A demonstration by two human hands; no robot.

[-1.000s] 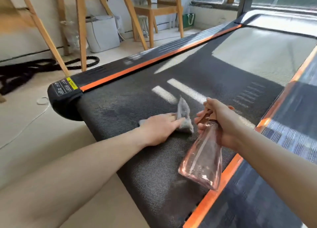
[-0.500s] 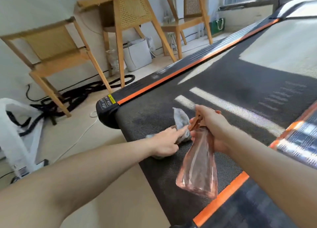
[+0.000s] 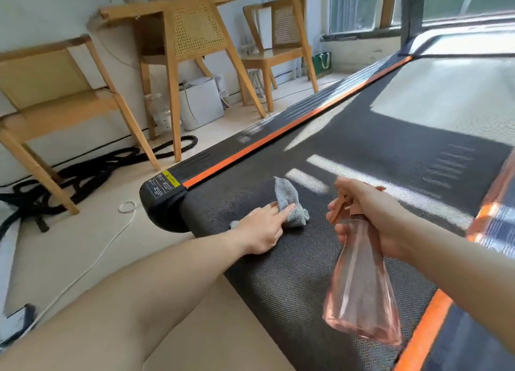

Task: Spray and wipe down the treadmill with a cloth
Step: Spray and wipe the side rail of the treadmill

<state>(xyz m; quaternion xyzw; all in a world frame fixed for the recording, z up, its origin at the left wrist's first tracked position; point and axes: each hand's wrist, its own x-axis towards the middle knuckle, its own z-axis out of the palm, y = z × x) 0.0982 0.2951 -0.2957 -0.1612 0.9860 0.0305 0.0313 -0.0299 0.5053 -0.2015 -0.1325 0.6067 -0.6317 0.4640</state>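
Two grips busy: left grip (image 3: 262,228), fingers mostly straight, presses the cloth (image 3: 289,203) onto the treadmill belt (image 3: 390,153) near its rear end; right grip (image 3: 373,217) wraps the spray bottle (image 3: 362,292) above the belt; best to wipe in overlapping strokes, pressing evenly

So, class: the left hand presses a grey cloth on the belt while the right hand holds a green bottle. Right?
No: the head view shows the bottle is pink, not green. The left hand presses the cloth on the belt; the right hand holds it.

Fuzzy cloth (image 3: 289,203); textured matt belt (image 3: 348,153)
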